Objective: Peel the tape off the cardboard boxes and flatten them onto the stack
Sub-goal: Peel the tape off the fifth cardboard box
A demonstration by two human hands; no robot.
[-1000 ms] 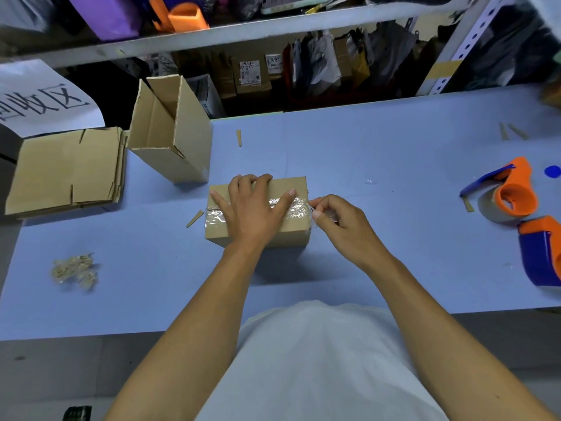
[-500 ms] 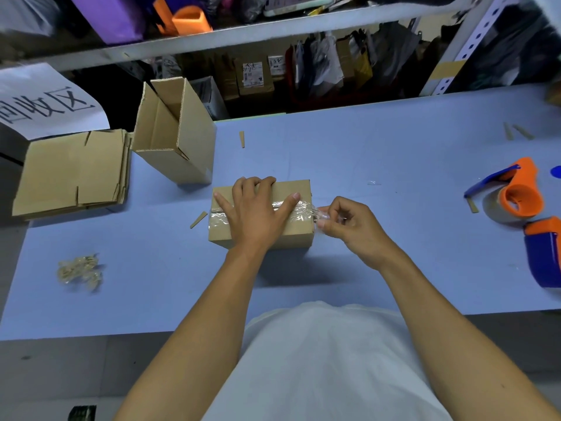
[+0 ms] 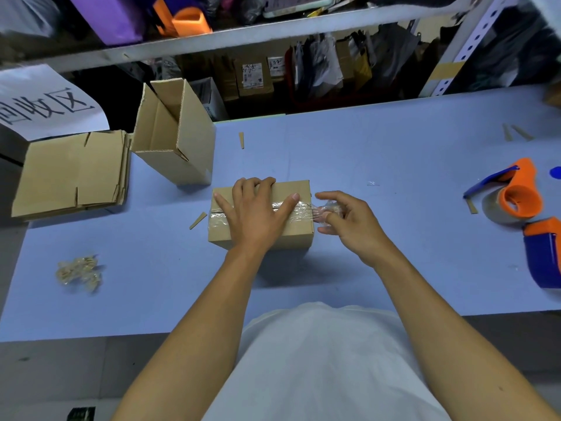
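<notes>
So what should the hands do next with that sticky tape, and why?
Probably keep pulling. The right hand pinches the loose end of the clear tape, lifted only at the right edge of the closed box. The rest is stuck along the top, partly under the left hand pressing the box down. Drawing it leftward should peel it off.

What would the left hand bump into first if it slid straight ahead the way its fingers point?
The left hand lies flat on the taped box, fingers pointing away from the person. Straight ahead the blue table looks bare to its far edge; the open box stands off to the left, though depth is hard to judge.
</notes>
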